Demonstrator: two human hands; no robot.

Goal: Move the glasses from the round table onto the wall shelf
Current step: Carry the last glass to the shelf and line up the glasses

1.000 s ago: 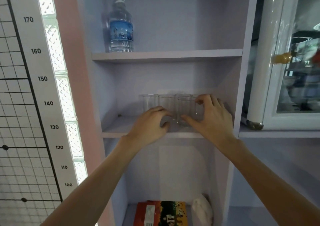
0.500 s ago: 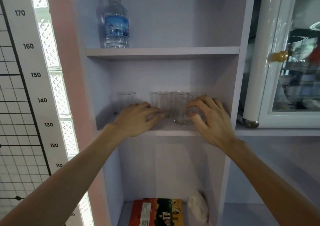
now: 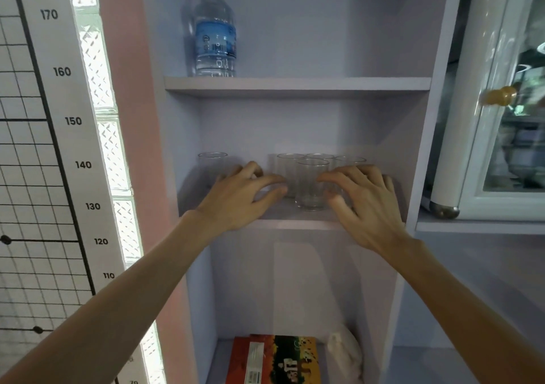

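Observation:
Several clear glasses stand on the middle wall shelf (image 3: 289, 223). One glass (image 3: 211, 167) stands alone at the back left. A cluster sits right of centre, with its front glass (image 3: 311, 184) nearest the edge and others (image 3: 290, 165) behind it. My left hand (image 3: 240, 196) hovers over the shelf between the lone glass and the cluster, fingers spread, holding nothing. My right hand (image 3: 364, 199) is just right of the front glass, fingers apart, and partly hides the rightmost glass (image 3: 350, 161). The round table is out of view.
A water bottle (image 3: 215, 32) stands on the upper shelf. A colourful box (image 3: 274, 360) and a white bag (image 3: 343, 354) lie on the lowest shelf. A glass-door cabinet (image 3: 501, 118) is at right, a height chart (image 3: 59, 118) at left.
Both hands have drawn back from the glasses toward the shelf's front edge. The left hand let go of a glass, which now stands alone at the back left.

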